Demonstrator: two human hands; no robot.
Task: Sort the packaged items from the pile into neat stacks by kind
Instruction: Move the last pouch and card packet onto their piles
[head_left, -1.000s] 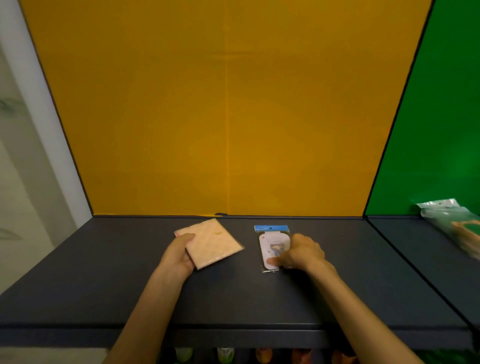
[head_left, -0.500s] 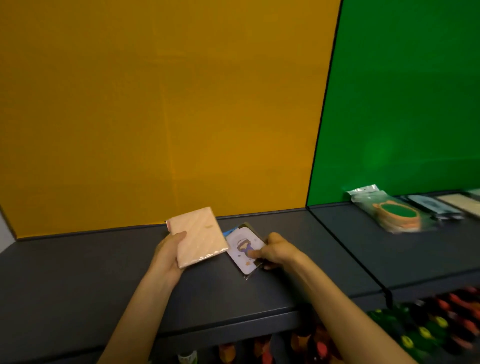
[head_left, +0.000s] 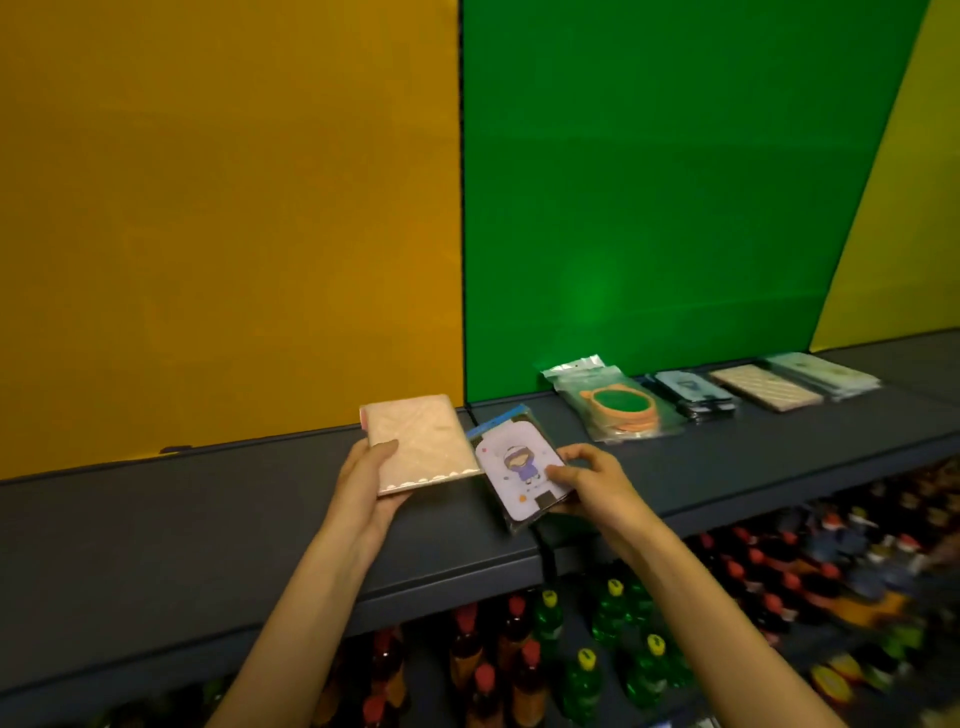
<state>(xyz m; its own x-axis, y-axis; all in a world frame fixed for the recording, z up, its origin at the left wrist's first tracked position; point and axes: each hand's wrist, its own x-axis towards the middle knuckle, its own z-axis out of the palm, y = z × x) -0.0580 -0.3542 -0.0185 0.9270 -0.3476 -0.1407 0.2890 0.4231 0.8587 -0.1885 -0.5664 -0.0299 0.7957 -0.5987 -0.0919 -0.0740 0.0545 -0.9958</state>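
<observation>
My left hand (head_left: 370, 483) grips a flat pink packet (head_left: 421, 448) by its near edge, lifted just above the dark shelf (head_left: 208, 519). My right hand (head_left: 589, 480) pinches a clear-wrapped white card packet with a cartoon figure and a blue header (head_left: 514, 462), tilted beside the pink one. Further right on the shelf lie sorted stacks: packets with a green and orange round item (head_left: 613, 408), dark blue card packets (head_left: 693, 397), a pink flat packet (head_left: 763, 393) and pale green packets (head_left: 823, 375).
Orange (head_left: 228, 208), green (head_left: 675, 182) and yellow (head_left: 904, 234) back panels rise behind the shelf. Below the shelf's front edge stand several bottles with red, yellow and green caps (head_left: 597, 654).
Both hands have lifted their packets off the shelf and carried them rightward. The view has swung right, bringing the sorted stacks before the green panel into sight.
</observation>
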